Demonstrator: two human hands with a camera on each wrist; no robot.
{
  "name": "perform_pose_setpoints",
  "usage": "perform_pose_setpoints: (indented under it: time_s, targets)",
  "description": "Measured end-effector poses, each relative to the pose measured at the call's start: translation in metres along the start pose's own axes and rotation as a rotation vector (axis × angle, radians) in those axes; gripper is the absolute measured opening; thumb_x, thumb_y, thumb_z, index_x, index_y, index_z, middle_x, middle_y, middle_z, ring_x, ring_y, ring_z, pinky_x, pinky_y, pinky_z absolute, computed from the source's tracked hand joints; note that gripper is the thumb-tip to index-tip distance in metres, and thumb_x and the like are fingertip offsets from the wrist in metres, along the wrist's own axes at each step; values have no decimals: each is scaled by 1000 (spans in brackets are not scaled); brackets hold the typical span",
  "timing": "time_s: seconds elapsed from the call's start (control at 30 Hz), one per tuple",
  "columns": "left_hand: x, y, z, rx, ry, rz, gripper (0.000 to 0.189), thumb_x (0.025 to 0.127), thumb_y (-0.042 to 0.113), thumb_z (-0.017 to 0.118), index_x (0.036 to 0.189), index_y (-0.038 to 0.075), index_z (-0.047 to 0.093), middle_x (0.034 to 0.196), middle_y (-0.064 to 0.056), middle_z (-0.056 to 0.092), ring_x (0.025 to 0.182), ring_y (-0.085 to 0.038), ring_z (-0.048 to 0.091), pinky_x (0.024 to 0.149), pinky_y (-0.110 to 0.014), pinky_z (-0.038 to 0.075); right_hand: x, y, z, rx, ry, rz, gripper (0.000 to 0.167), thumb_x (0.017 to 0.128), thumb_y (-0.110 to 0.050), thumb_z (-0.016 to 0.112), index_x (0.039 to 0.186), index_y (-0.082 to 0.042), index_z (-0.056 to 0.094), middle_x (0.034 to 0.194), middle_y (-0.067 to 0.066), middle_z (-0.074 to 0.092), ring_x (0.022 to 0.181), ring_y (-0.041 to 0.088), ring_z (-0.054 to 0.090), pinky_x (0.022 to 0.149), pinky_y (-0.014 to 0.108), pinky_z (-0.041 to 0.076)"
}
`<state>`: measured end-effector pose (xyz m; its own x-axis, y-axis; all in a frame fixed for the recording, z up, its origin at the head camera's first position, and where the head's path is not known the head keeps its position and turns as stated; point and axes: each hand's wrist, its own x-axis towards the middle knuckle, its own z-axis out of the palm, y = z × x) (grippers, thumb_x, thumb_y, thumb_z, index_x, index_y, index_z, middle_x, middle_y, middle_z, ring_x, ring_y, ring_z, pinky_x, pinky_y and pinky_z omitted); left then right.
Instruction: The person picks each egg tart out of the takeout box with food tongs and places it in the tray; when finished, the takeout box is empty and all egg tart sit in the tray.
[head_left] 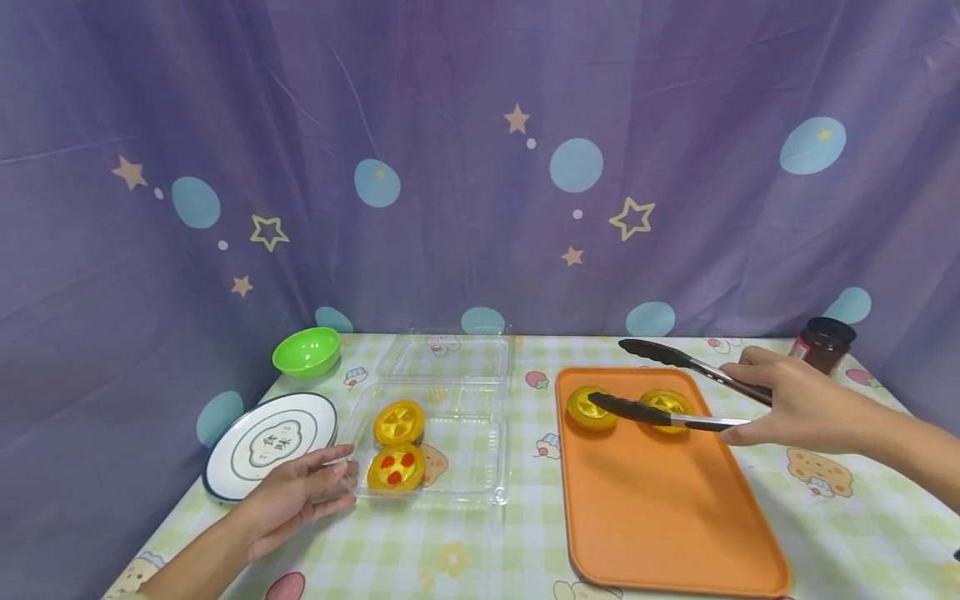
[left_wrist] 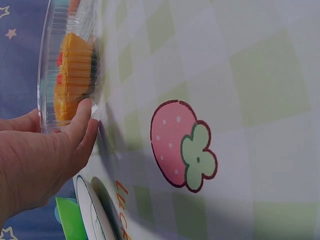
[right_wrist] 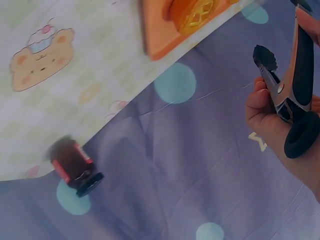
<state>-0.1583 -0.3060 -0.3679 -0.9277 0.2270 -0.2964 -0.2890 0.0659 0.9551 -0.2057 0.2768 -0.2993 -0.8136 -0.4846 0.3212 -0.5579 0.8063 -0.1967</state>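
My right hand (head_left: pixel 798 404) grips a pair of black-tipped metal tongs (head_left: pixel 630 409), their arms spread wide with nothing between them. The lower tip overlaps two yellow tarts, the left tart (head_left: pixel 588 415) and the right tart (head_left: pixel 667 402), at the far end of an orange tray (head_left: pixel 660 517). With straight, spread fingers my left hand (head_left: pixel 292 500) touches the left end of a clear plastic box (head_left: pixel 501 462). Inside that box are a yellow tart (head_left: pixel 398 422) and a tart with red dots (head_left: pixel 395 469). Its clear lid (head_left: pixel 450 357) is folded back toward the curtain.
White plates (head_left: pixel 262 454) with a dark rim lie left of the box, partly behind my left hand. Behind them sits a green bowl (head_left: pixel 307 352). A dark jar (head_left: pixel 825 343) with a black lid stands at the back right. A purple curtain (head_left: pixel 465 100) hangs behind the table.
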Motion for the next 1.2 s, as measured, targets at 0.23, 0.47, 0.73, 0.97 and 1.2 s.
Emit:
perform_pose_setpoints:
  time_s: [0.23, 0.47, 0.73, 0.97, 1.2]
  targets:
    - [0, -1, 0, -5, 5, 0, 69, 101, 19, 52, 148, -11, 13, 147, -34, 25, 117, -23, 52, 102, -44, 48, 10, -14, 1, 15, -12, -44, 82, 63, -44, 87, 122, 8, 62, 95, 1, 54, 80, 12, 49, 62, 24, 42]
    - [0, -1, -1, -11, 8, 3, 69, 100, 19, 53, 148, -11, 13, 147, -33, 27, 116, -22, 53, 101, -44, 48, 27, -32, 6, 45, -12, -121, 79, 65, -44, 86, 122, 7, 62, 91, -3, 50, 80, 12, 46, 66, 23, 40]
    - [0, -1, 0, -10, 7, 0, 69, 100, 19, 53, 149, -11, 13, 147, -33, 27, 115, -22, 53, 101, -44, 48, 45, -59, 11, 141, -76, -134, 79, 68, -41, 85, 126, 6, 59, 82, -5, 37, 70, 6, 32, 54, 21, 28]
    - [0, 0, 1, -6, 10, -1, 69, 100, 19, 53, 149, -11, 14, 146, -33, 27, 115, -22, 53, 101, -44, 49, 59, -77, 19, 168, -127, -136, 78, 69, -38, 85, 129, 4, 58, 84, -3, 39, 70, 8, 35, 54, 21, 32]
    - [0, -1, 1, -7, 17, -5, 69, 100, 19, 53, 149, -10, 14, 147, -34, 26, 115, -22, 53, 101, -44, 49, 75, -94, 27, 199, -160, -152, 81, 69, -37, 84, 132, 5, 55, 84, -1, 41, 70, 10, 35, 55, 22, 33]
